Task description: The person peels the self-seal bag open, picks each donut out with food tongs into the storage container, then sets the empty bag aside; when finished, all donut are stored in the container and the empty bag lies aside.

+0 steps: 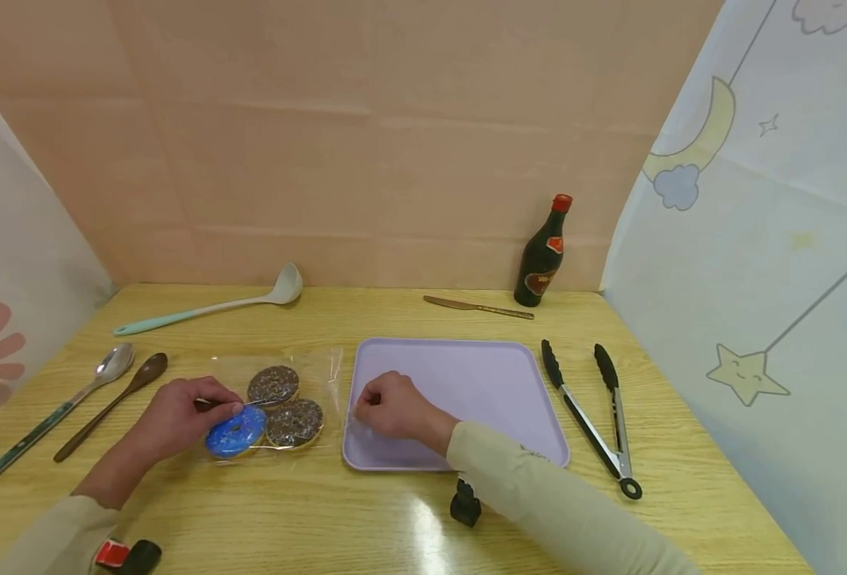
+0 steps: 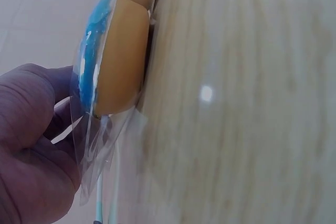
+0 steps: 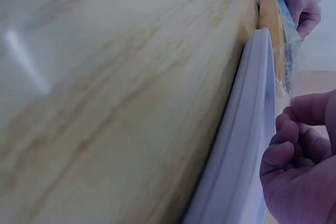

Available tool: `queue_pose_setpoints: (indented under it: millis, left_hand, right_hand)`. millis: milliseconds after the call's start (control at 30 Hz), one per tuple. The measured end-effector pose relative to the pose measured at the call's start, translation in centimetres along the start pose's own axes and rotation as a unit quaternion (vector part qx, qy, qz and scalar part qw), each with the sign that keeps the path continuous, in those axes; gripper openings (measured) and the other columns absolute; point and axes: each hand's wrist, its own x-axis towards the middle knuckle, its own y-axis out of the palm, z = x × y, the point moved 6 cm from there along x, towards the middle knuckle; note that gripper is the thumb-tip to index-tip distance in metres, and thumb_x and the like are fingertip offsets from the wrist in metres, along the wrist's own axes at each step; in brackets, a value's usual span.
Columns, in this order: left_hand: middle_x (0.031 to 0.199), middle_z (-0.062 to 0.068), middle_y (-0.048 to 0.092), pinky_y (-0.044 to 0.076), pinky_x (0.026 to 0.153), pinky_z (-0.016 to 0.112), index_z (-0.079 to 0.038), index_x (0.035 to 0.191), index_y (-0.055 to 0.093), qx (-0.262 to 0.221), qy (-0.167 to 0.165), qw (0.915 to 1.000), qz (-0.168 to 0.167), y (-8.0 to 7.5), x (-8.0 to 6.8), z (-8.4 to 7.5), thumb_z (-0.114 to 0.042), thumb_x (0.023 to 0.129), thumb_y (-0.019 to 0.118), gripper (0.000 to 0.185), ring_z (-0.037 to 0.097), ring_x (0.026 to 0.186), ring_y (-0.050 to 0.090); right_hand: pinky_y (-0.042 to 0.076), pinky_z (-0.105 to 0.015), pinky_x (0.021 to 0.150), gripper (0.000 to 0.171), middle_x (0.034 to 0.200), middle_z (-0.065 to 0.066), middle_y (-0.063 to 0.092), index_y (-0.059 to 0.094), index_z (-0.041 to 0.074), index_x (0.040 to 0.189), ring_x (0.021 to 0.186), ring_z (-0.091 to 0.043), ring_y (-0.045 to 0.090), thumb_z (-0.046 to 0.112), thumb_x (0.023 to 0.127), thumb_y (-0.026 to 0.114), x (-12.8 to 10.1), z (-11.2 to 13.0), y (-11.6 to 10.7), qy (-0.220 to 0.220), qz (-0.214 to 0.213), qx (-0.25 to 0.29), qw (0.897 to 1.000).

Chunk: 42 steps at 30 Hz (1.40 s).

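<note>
A clear plastic bag lies on the table with a blue-iced doughnut and two chocolate-iced doughnuts inside. At its left end, my left hand pinches the film above the blue doughnut. The left wrist view shows this doughnut's tan side through the film. My right hand is over the left edge of a lilac tray. Its thumb and forefinger meet at the bag's right end, pinching the film there; the exact contact is hard to see in the right wrist view.
Left of the bag lie a metal spoon and a wooden spoon, with a ladle behind. A table knife and dark bottle are at the back right. Tongs lie spread right of the tray.
</note>
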Motion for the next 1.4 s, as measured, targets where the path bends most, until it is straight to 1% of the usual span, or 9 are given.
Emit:
queue_pose_setpoints:
  millis: [167, 333, 433, 667, 900, 1167, 1267, 1400]
  left_hand:
    - [0.078, -0.007, 0.062, 0.051, 0.059, 0.024, -0.009, 0.083, 0.074, -0.011, 0.005, 0.9999, -0.007, 0.1, -0.1, 0.1, 0.001, 0.08, 0.073, 0.01, 0.003, 0.07, 0.058]
    - [0.079, -0.008, 0.062, 0.051, 0.059, 0.024, -0.01, 0.083, 0.074, -0.013, 0.007, 0.9999, -0.006, 0.3, -0.1, 0.2, 0.001, 0.08, 0.073, 0.011, 0.003, 0.071, 0.058]
    - [0.079, -0.008, 0.062, 0.052, 0.06, 0.024, -0.01, 0.083, 0.074, -0.014, 0.008, 0.9999, -0.004, 0.4, -0.1, 0.1, -0.001, 0.081, 0.073, 0.01, 0.003, 0.072, 0.058]
    - [0.08, -0.009, 0.061, 0.052, 0.06, 0.024, -0.011, 0.084, 0.074, -0.008, 0.003, 1.0, 0.002, 0.4, 0.1, -0.1, -0.003, 0.082, 0.073, 0.008, 0.004, 0.072, 0.058]
    - [0.079, -0.008, 0.061, 0.051, 0.06, 0.025, -0.009, 0.084, 0.074, -0.006, 0.003, 1.0, 0.001, 0.3, 0.2, -0.2, -0.003, 0.082, 0.073, 0.006, 0.004, 0.071, 0.058]
    - [0.078, -0.009, 0.06, 0.052, 0.06, 0.024, -0.009, 0.084, 0.074, -0.011, 0.014, 0.9998, 0.002, 0.2, 0.0, 0.3, 0.0, 0.081, 0.073, 0.01, 0.003, 0.07, 0.058]
    - [0.078, -0.009, 0.06, 0.052, 0.059, 0.024, -0.009, 0.084, 0.074, -0.015, 0.016, 0.9998, 0.002, 0.2, 0.0, 0.4, 0.0, 0.081, 0.073, 0.01, 0.004, 0.07, 0.058]
    - [0.078, -0.008, 0.06, 0.052, 0.059, 0.024, -0.008, 0.085, 0.074, -0.021, 0.012, 0.9997, 0.006, 0.2, -0.1, 0.5, -0.001, 0.082, 0.072, 0.009, 0.004, 0.069, 0.057]
  right_hand:
    - [0.042, -0.025, 0.056, 0.018, 0.072, 0.009, 0.061, 0.073, 0.015, 0.076, 0.061, -0.009, 0.052, 0.022, 0.09, 0.064, 0.7, -0.2, -0.1, 0.033, -0.005, 0.02, 0.999]
    - [0.042, -0.025, 0.054, 0.021, 0.067, 0.006, 0.062, 0.073, 0.014, 0.076, 0.057, -0.009, 0.052, 0.03, 0.088, 0.068, 1.7, 0.6, 0.2, 0.019, -0.008, 0.023, 1.0]
    - [0.043, -0.024, 0.054, 0.02, 0.066, 0.007, 0.062, 0.073, 0.014, 0.076, 0.057, -0.008, 0.053, 0.03, 0.087, 0.069, 2.4, 1.0, 0.5, 0.013, -0.009, 0.023, 1.0]
    - [0.042, -0.022, 0.054, 0.017, 0.065, 0.008, 0.06, 0.071, 0.013, 0.074, 0.058, -0.007, 0.051, 0.022, 0.088, 0.068, 3.1, 1.1, 0.8, 0.004, -0.018, 0.002, 1.0]
    - [0.042, -0.022, 0.055, 0.014, 0.067, 0.008, 0.059, 0.071, 0.011, 0.076, 0.06, -0.007, 0.051, 0.017, 0.089, 0.067, 2.9, 0.7, 0.5, 0.018, -0.037, -0.001, 0.999]
    - [0.04, -0.022, 0.052, 0.016, 0.064, 0.008, 0.058, 0.07, 0.012, 0.073, 0.056, -0.007, 0.048, 0.015, 0.088, 0.067, 2.5, 0.5, -0.1, -0.009, -0.046, -0.004, 0.999]
    - [0.04, -0.022, 0.052, 0.016, 0.063, 0.007, 0.058, 0.069, 0.011, 0.072, 0.056, -0.007, 0.048, 0.015, 0.087, 0.067, 2.4, 0.3, -0.3, -0.002, -0.048, -0.001, 0.999]
    - [0.04, -0.022, 0.053, 0.015, 0.064, 0.007, 0.059, 0.069, 0.012, 0.071, 0.057, -0.008, 0.049, 0.015, 0.086, 0.067, 2.4, -0.2, -0.4, 0.021, -0.053, -0.001, 0.998]
